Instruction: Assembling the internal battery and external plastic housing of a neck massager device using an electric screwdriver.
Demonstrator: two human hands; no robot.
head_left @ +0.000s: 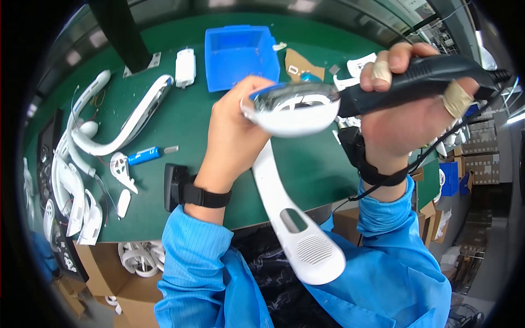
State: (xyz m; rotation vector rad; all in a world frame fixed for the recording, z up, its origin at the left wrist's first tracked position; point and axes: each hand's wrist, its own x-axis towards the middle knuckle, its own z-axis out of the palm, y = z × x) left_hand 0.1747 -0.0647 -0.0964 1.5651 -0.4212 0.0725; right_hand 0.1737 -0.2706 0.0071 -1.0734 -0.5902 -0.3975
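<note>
My left hand point(232, 136) grips a long white plastic housing point(298, 218) near its upper end, holding it above the green table point(186, 180). The housing's rounded top cup point(295, 112) faces me and its grilled lower end points toward my lap. My right hand point(407, 117) is wrapped around a black electric screwdriver point(421, 79) whose tip meets the housing's top end. Tape covers two fingers of that hand. Both wrists wear black straps, and a cable runs from the right one.
A blue bin point(240, 54) stands at the table's back. Another curved white housing point(128, 123) lies left of centre, with a blue tube point(143, 156) and small white parts nearby. More white housings point(68, 186) pile at the left edge. Cardboard boxes point(123, 273) sit below the table.
</note>
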